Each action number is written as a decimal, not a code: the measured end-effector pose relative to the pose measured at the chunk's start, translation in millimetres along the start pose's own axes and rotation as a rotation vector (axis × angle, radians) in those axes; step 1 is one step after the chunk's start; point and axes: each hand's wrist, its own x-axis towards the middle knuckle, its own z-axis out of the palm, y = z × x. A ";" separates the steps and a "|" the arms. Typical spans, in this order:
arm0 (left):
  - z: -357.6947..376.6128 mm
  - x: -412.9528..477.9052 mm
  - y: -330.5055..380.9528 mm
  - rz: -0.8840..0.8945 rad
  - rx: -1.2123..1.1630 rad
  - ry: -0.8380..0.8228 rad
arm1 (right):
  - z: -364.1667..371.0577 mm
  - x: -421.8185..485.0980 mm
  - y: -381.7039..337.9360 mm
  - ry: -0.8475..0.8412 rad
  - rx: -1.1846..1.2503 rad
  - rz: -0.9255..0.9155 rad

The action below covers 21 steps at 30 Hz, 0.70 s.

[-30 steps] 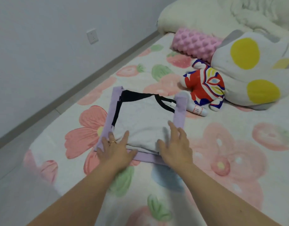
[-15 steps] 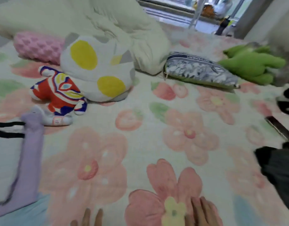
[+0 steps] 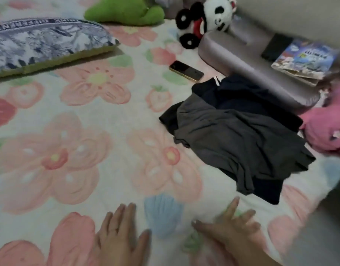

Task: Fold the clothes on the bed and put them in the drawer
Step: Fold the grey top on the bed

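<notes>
A loose heap of unfolded clothes lies on the flowered bedsheet (image 3: 69, 143) at the right: a grey garment (image 3: 232, 139) on top of a dark navy one (image 3: 248, 96). My left hand (image 3: 119, 235) hovers low at the bottom centre, fingers straight, holding nothing. Just to its right, my right hand (image 3: 228, 225) is spread and reaches toward the near edge of the heap without touching it. No drawer is in view.
A phone (image 3: 186, 70) lies beyond the clothes. Behind them sit a mauve cushion (image 3: 248, 66) with a picture book (image 3: 305, 60), a panda toy (image 3: 205, 18) and a pink plush (image 3: 326, 129). A patterned pillow (image 3: 44, 43) and green plush (image 3: 125, 12) lie at the back left.
My view has swung right, away from the folded grey and lilac garment that both hands were pressing. That garment is out of view now; both hands are free, near the dark heap.
</notes>
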 end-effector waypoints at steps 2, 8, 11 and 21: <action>2.4 38.1 43.2 0.058 0.017 -0.105 | 8.7 6.5 1.2 0.040 0.025 -0.066; 47.5 137.2 133.5 0.071 -0.375 -0.159 | 19.9 10.5 -7.9 0.179 0.088 -0.087; 66.9 171.2 167.6 -0.272 -0.702 -0.214 | 25.8 23.6 0.2 0.144 0.092 -0.075; 45.9 142.7 165.3 -0.256 -0.750 -0.022 | 21.2 17.7 -4.8 0.141 0.199 -0.158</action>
